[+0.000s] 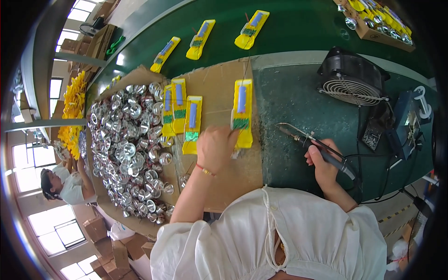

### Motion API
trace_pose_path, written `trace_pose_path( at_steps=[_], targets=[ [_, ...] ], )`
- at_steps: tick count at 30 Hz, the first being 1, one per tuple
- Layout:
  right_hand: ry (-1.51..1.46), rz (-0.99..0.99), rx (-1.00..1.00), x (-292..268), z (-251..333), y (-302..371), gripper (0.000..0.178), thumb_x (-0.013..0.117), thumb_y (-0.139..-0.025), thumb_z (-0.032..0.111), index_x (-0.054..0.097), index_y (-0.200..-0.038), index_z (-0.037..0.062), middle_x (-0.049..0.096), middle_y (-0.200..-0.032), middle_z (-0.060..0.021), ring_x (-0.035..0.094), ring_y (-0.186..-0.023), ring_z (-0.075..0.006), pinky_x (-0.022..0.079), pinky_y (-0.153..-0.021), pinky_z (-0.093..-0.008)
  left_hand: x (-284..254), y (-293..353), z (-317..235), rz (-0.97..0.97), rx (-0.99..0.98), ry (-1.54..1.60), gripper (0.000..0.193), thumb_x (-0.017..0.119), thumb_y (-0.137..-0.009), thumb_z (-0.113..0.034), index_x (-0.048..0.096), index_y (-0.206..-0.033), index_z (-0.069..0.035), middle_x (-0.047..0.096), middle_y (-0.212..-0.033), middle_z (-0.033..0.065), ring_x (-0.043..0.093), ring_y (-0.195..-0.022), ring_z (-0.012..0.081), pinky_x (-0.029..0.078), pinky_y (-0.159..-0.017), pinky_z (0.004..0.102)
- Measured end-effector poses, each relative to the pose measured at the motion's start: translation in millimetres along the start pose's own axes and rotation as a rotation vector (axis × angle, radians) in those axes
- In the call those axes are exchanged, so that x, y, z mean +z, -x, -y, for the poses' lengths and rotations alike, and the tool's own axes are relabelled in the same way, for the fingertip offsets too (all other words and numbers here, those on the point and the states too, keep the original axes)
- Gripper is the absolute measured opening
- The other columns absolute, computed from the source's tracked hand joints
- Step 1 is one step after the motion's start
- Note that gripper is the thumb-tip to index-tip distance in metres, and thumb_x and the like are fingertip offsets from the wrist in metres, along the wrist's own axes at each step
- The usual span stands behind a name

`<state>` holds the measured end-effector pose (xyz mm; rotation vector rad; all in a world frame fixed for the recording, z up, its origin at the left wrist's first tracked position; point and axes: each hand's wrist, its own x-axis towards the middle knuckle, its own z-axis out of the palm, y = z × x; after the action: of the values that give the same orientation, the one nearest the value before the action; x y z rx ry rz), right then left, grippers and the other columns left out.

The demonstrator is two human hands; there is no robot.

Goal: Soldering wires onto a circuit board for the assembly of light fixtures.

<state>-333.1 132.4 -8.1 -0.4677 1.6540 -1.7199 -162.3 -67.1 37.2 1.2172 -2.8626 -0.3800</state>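
**Shell (241, 115) on the cardboard (217, 95), left hand (215, 148) at its lower end, right hand (324, 158) holding an iron (332, 162)**

Far left: heap of shiny cups (126, 151); they look light, smooth, slippery, easy to scratch. Next, three more shells (178, 125), overlapping, beside the heap.

Left hand: fingers bent and bunched, tips at the left edge of the shell's lower part. Can't tell if they pinch anything; the hand hides it.

Shell lies lengthwise away from the person, open face up. Yellow, probably thin plastic: light, stiff, likely to slide on cardboard if nudged. Cell (241, 99) in the upper half probably makes that end heavier. Green board (241, 123) below it looks like the fragile bit; any fine wires and joints there would snap or lift if tugged. Best hold: outer side walls or the wide lower end, clear of board and cell.

Right of the shell: iron, metal end pointing left, apart from the shell. Right hand's fingers wrap the handle. Handle is the place to grip; front metal may be hot. Trailing cable (373, 155) may drag.
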Motion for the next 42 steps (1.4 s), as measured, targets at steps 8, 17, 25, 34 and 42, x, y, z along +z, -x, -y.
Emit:
trace_pose_path(
  at_steps=[8, 17, 25, 34, 42],
  targets=[
    [-0.039, -0.037, 0.046, 4, -3, -2, 0.013, 0.063, -0.077, 0.003, 0.053, -0.084, -0.0019, 0.06, -0.067, -0.0083, 0.056, -0.056, -0.0092, 0.046, -0.051, -0.022, 8, -217, -71, -0.093, 0.072, -0.115, 0.031, 0.058, -0.077, -0.043, 0.067, -0.08, -0.014, 0.063, -0.085, 0.0086, 0.056, -0.091, 0.0265, 0.039, -0.078, 0.0422],
    [0.003, 0.004, 0.002, -2, -12, -4, 0.013, 0.066, -0.076, 0.005, 0.055, -0.083, 0.0006, 0.063, -0.067, -0.0059, 0.059, -0.059, -0.008, 0.047, -0.053, -0.0221, -5, -265, 12, 0.24, -0.001, 0.091, 0.026, 0.058, -0.078, -0.031, 0.066, -0.087, -0.008, 0.067, -0.079, 0.0081, 0.063, -0.076, 0.0216, 0.048, -0.073, 0.0332],
    [0.06, -0.069, -0.039, 1, -8, -4, 0.013, 0.063, -0.078, 0.006, 0.055, -0.085, -0.0008, 0.06, -0.065, -0.0067, 0.055, -0.053, -0.0088, 0.044, -0.047, -0.0214, -9, -84, 19, -0.232, 0.024, 0.096, 0.015, 0.053, -0.075, -0.016, 0.063, -0.07, -0.006, 0.061, -0.063, 0.0131, 0.058, -0.055, 0.0328, 0.049, -0.055, 0.039],
    [0.108, -0.087, -0.144, 8, -9, -4, 0.014, 0.056, -0.084, 0.011, 0.053, -0.092, -0.0002, 0.055, -0.066, -0.0061, 0.047, -0.052, -0.0084, 0.038, -0.047, -0.0191, 5, 95, 15, -0.489, -0.057, 0.206, 0.012, 0.07, -0.068, -0.014, 0.06, -0.064, -0.008, 0.056, -0.056, 0.0035, 0.055, -0.047, 0.019, 0.044, -0.044, 0.0274],
    [0.096, -0.012, -0.135, 24, -1, 20, 0.016, 0.058, -0.083, 0.011, 0.053, -0.092, -0.0019, 0.057, -0.065, -0.0083, 0.051, -0.052, -0.0089, 0.042, -0.048, -0.0194, -4, 129, 101, -0.371, -0.282, 0.071, 0.013, 0.068, -0.071, -0.018, 0.066, -0.079, -0.009, 0.06, -0.08, 0.006, 0.053, -0.086, 0.0254, 0.04, -0.079, 0.0381]
  ],
)
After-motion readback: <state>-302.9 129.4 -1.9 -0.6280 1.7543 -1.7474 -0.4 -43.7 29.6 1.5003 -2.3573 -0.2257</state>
